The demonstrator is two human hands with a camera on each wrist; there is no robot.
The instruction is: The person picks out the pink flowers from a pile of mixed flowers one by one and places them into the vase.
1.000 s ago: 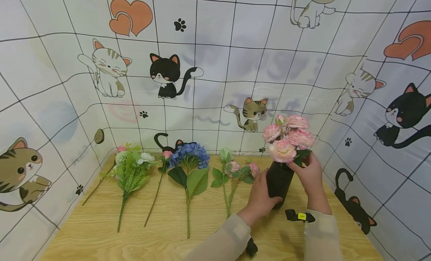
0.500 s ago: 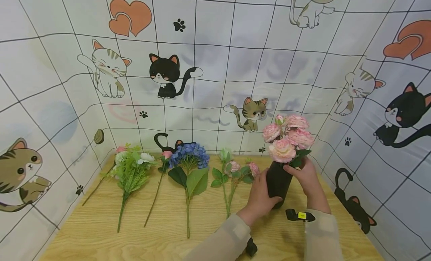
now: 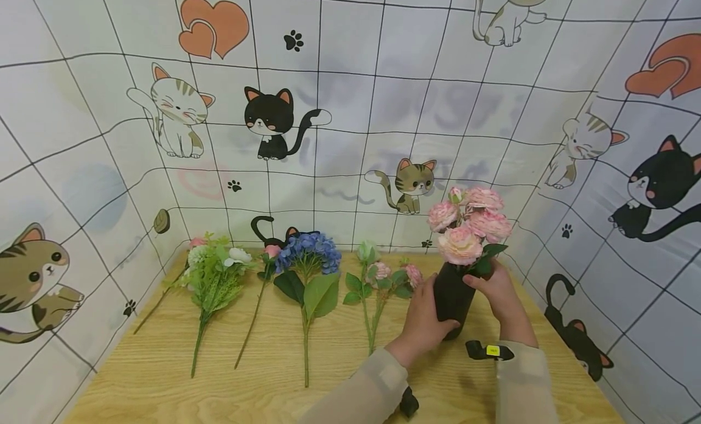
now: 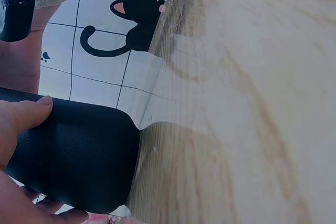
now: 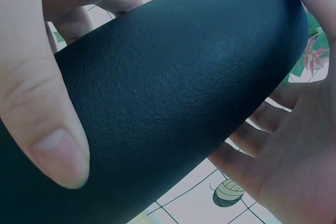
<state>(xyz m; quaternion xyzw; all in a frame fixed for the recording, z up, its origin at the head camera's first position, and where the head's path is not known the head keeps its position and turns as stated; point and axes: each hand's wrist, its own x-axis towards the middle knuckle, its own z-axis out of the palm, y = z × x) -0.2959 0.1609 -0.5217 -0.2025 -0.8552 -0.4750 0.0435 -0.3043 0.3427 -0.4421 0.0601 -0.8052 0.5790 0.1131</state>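
Left hand (image 3: pixel 421 322): wraps the lower body of the black vase (image 3: pixel 453 299), thumb across the front; best firm and low, so the foot cannot skid.
Right hand (image 3: pixel 505 293): curls round the vase's upper part, thumb near the rim; I cannot tell whether its hidden fingertips touch the green leaves (image 3: pixel 485 263).
Steadying: any shift probably goes best with both hands moving together, gently, leaves free of the fingers so the stems are not dragged.
Vase spot: right half of the table (image 3: pixel 263 406), nearer its right edge than its left.
Vase look: matte black, faintly pebbled, rounded at the foot.
Pink flowers (image 3: pixel 460 246): ruffled, pale, clustered above the rim, small bud on top.
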